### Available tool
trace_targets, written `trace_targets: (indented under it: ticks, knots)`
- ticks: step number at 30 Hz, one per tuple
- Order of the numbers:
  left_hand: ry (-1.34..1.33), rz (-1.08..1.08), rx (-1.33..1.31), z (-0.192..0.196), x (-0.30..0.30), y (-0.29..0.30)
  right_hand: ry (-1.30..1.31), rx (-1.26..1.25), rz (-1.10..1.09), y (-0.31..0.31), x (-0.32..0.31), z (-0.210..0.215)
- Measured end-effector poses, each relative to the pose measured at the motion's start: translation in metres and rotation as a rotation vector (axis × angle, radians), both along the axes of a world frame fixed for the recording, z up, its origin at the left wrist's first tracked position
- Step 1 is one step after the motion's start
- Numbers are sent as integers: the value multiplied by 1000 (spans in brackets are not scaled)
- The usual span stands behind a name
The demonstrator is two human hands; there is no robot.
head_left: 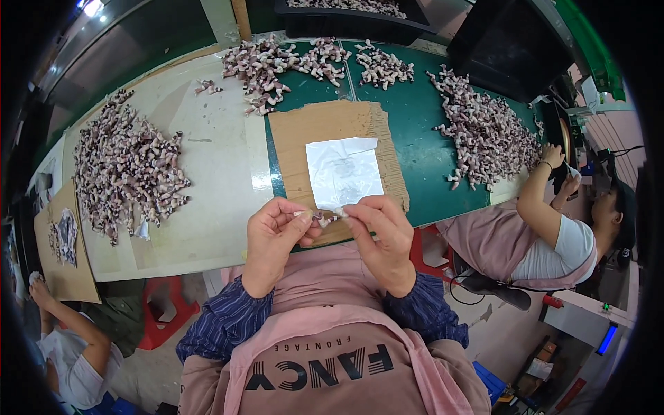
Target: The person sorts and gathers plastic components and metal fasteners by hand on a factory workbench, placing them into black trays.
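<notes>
A workroom surrounds a long tabletop [221, 207], its left stretch pale cream and its right stretch dark green. Small molded pieces in white and dusky purple lie on it in heaps: a left heap [124, 166], a back heap [259, 66], a smaller heap [384, 67] just right of that, and a right heap [484, 131]. A black bin [353, 24] of similar pieces stands behind. Near the front edge is a brown cardboard sheet [290, 142], frayed along its right side, and on it lies a creased white sheet [332, 173] with grey smudges. Just over the near end of the cardboard, the left hand [271, 238] and right hand [384, 238] hold a small white-and-purple piece [322, 220] between them, thumb and index finger of each pinched together on it; whether it is one part or several is too small to tell. A co-worker [553, 252] sits to the right, and another co-worker [79, 360] sits at lower left, beside a red stool [169, 318].
</notes>
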State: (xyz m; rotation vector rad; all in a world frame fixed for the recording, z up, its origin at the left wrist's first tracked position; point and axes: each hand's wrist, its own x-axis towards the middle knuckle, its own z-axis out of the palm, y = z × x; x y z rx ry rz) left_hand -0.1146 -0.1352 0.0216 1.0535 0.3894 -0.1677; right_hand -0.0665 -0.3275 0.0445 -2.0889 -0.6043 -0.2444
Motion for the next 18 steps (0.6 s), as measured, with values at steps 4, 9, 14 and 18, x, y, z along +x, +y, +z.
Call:
trace_targets:
  ticks: [4, 9, 14, 18]
  knots:
    - [-6, 3, 8, -1, 1, -2, 24, 24, 23, 6, -4, -4]
    - [-8, -9, 23, -1, 1, -3, 33, 35, 37, 7, -2, -6]
    - [4, -19, 26, -1, -1, -2, 18, 14, 75, 7, -4, -5]
    - [0, -21, 64, 1, -4, -2, 77, 46, 101, 8, -9, -7]
